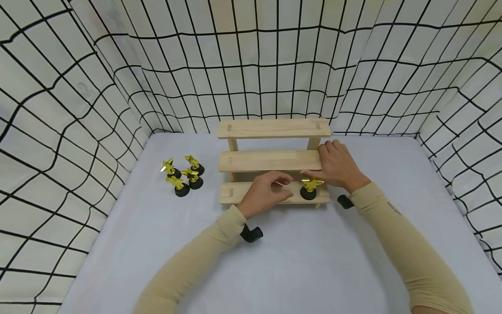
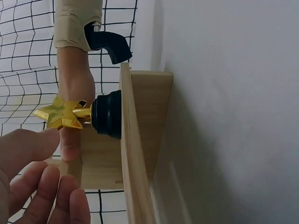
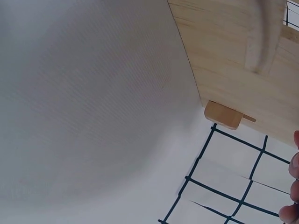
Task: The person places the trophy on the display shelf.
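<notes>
The left hand (image 1: 266, 192), loosely curved and holding nothing, hovers beside a gold star trophy (image 1: 309, 192) upright on the bottom tier of a wooden stand (image 1: 270, 161); the right hand (image 1: 340, 165) grips the middle tier's right end. Four more trophies (image 1: 182, 189) cluster left on the white surface (image 1: 313, 266), ringed by black netting (image 1: 276, 66).

From the head camera, the left forearm (image 1: 198, 257) points toward one o'clock, the left hand (image 1: 267, 191) loosely curved, thumb parted from fingers. The right forearm (image 1: 404, 242) points toward eleven, the right hand's (image 1: 339, 165) thumb toward nine.
</notes>
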`<state>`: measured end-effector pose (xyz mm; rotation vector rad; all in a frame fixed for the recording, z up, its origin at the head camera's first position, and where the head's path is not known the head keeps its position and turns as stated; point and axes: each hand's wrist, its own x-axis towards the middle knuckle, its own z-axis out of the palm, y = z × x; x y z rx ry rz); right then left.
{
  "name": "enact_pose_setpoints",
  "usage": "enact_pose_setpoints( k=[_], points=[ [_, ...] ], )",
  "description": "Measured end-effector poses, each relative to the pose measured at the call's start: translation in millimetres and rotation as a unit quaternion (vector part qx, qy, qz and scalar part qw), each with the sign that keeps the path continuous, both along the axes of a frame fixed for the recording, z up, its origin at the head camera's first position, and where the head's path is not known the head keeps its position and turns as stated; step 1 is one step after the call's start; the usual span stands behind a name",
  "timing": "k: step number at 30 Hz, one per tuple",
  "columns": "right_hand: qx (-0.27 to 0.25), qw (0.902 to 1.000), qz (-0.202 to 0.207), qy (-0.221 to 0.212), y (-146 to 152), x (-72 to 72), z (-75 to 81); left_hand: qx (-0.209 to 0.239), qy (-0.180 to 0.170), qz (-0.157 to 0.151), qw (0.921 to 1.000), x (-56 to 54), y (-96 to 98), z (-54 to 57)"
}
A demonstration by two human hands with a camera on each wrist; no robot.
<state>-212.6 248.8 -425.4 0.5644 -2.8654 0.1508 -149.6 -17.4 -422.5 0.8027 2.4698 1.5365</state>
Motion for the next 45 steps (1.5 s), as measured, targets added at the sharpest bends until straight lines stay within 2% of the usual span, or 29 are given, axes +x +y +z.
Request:
enact_pose_setpoints(
  k=[3,8,11,17,25,34,38,45],
  points=[
    [0.003,0.9999,-0.007,-0.007,3,0.2,-0.4,0.000,0.026,-0.014,0.9996,-1.1,-7.6,6.2],
    [0.009,0.9998,-0.012,-0.009,6,1.5,-0.2,-0.032,0.093,-0.030,0.9946,-3.0,-22.5,17.6],
    [0.010,0.9999,-0.010,-0.008,7,2.4,0.0,-0.044,0.125,-0.030,0.9907,-5.0,-34.2,23.7],
    [0.009,0.9998,-0.012,-0.010,10,3.2,0.7,-0.026,0.168,-0.017,0.9852,-11.6,-58.1,35.5],
    [0.005,0.9999,-0.010,0.000,11,4.1,-1.2,-0.031,0.211,0.037,0.9763,-17.4,-86.5,50.4],
    [-0.001,0.9999,-0.014,-0.002,6,4.1,-1.7,-0.025,0.247,0.115,0.9618,-22.0,-132.4,52.4],
    [0.001,0.9999,-0.010,0.001,5,4.1,-1.1,-0.031,0.251,0.153,0.9553,-23.5,-155.3,51.7],
    [0.001,1.0000,0.000,0.010,1,2.8,-0.6,-0.052,0.237,0.231,0.9423,-28.1,-193.1,52.1]
  ],
)
